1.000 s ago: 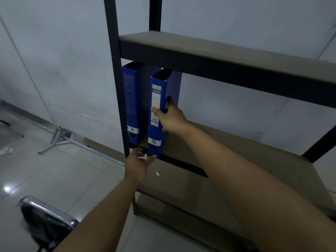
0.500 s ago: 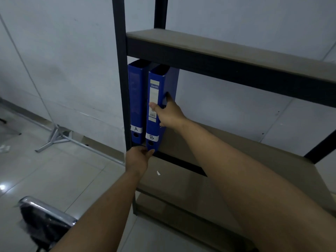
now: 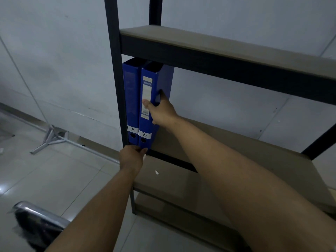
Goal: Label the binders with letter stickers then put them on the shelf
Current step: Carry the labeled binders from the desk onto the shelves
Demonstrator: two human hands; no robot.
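Two blue binders stand upright, side by side and touching, at the left end of the shelf [image 3: 236,142], under the upper shelf [image 3: 218,48]. Binder A [image 3: 131,95] is against the dark post [image 3: 114,70]; binder B [image 3: 145,122] is just right of it, with its spine a little nearer the camera. Each spine carries a white sticker low down, above a round finger hole: the A sticker [image 3: 132,129] and the B sticker [image 3: 145,134]. The right hand [image 3: 161,111] clasps binder B about halfway up, with the thumb laid across the spine's printed label and the fingers wrapped round onto the right cover. The left hand [image 3: 131,157] is lower, well apart from the right, with its back to the camera. It sits at the shelf's front edge, touching the foot of binder B; its fingers are hidden, so I cannot tell whether they grip or only press. A small white scrap [image 3: 156,172] lies on the lower shelf [image 3: 172,182]. Left of the rack a metal stand [image 3: 49,140] rests on the tiled floor [image 3: 54,175] beside the pale wall [image 3: 54,60].
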